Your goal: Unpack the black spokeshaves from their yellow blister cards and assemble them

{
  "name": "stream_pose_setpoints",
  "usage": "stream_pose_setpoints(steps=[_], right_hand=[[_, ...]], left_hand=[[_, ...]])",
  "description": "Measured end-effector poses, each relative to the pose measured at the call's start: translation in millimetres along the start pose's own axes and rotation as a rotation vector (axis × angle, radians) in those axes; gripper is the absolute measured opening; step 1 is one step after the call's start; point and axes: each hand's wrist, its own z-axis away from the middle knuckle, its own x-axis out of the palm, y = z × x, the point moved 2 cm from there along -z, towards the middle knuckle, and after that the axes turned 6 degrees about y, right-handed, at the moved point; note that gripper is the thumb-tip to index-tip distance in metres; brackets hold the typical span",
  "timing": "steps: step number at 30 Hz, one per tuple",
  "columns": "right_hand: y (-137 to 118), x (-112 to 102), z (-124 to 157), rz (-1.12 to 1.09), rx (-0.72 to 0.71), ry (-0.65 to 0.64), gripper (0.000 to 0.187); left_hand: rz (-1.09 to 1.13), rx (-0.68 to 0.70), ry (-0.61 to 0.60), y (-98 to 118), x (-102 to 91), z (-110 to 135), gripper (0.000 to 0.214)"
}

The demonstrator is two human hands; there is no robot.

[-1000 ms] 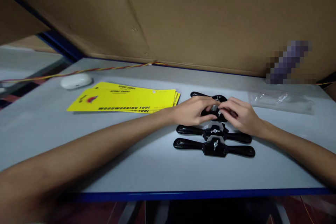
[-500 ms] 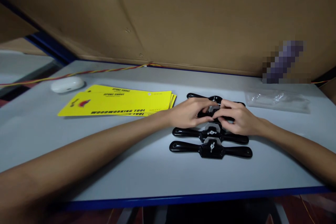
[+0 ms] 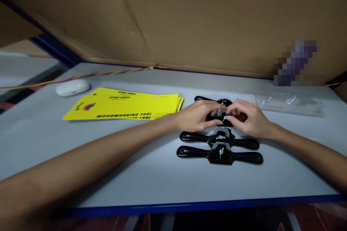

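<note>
Several black spokeshaves lie in a column on the table. My left hand (image 3: pixel 199 115) is curled around the left side of one spokeshave (image 3: pixel 222 122), thumb and fingers at its body. At its small silver wing screw (image 3: pixel 225 118) are the bent thumb and fingertips of my right hand (image 3: pixel 248 117), which covers the right handle. Just behind, another spokeshave (image 3: pixel 204 98) is partly hidden by my hands. Nearer to me, one spokeshave (image 3: pixel 193 136) and the front spokeshave (image 3: pixel 221 156) lie flat, each with a silver blade and wing screw.
Yellow printed cards (image 3: pixel 127 106) lie stacked left of my hands. A white rounded case (image 3: pixel 72 87) sits farther left. Clear plastic bags (image 3: pixel 291 104) lie at the right. A twisted red-yellow cable (image 3: pixel 108 73) runs along the back, before a cardboard wall (image 3: pixel 189 18).
My right thumb and fingers have drawn back slightly to the right and changed their pinch, exposing the wing screw. My left hand stays nearly in place. The view has shifted slightly.
</note>
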Motion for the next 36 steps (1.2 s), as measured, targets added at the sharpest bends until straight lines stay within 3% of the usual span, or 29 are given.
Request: stream_pose_setpoints(steps=[5,9,13,23,36], right_hand=[[0.4,0.3,-0.5,0.001,0.011,0.059,0.011],[-0.9,2.4,3.3,0.059,-0.114,-0.017,0.016],[-0.9,5.5,6.2,0.166,-0.146,-0.081,0.022],[-0.7,5.9,6.3,0.184,-0.118,0.074,0.007],[0.8,3.9,2.4,0.279,-0.116,0.073,0.022]], left_hand=[[0.003,-0.019,0.003,-1.9,1.6,1.2,0.044],[-0.002,-0.006,0.001,-2.9,2.0,1.6,0.043],[-0.015,0.010,0.010,-2.4,1.5,1.3,0.040],[-0.023,0.003,-0.013,-0.1,-0.6,-0.8,0.042],[-0.068,-0.004,0.032,-0.6,1.3,-2.5,0.048]])
